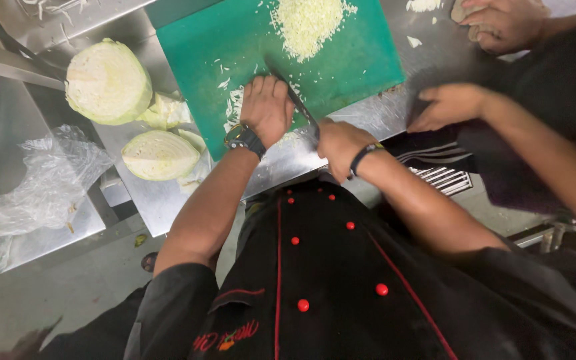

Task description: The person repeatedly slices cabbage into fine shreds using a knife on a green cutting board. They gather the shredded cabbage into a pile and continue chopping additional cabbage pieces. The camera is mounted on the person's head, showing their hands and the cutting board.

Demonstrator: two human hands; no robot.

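- Chopping is the work in view: the right hand (339, 140) is closed round the handle of a dark knife (299, 107), whose blade runs up onto the green cutting board (235, 40).
- At the near edge of the board, the left hand (267, 107) is curled, knuckles up, pressing down on a small remnant of cabbage (235, 107); its fingertips are hidden beneath it, so I cannot tell how far they are tucked.
- At the far edge of the board lies a heap of shredded cabbage (308, 23), with loose shreds scattered between it and the hands.
- Left of the board, on the steel surface (161, 200), rest a large cut cabbage half (108, 81) and a smaller half (160, 155); further left sits a crumpled clear plastic bag (41, 180).
- Right of the board, another person's two hands (448, 105) work on the same surface, one near the board's right corner, one further back.
- Risks, as I judge them:
- The blade sits just beside the left hand, so a slip off the shrinking remnant could nick a knuckle or finger.
- The remnant lies at the board's near edge, so a heavy stroke could push shreds off onto the surface or floor.
- The co-worker's nearer hand is close, so a wide knife swing or a bumped elbow could bring blade and hand together.
- The smaller half sits near the surface's front edge and could roll off if jolted.
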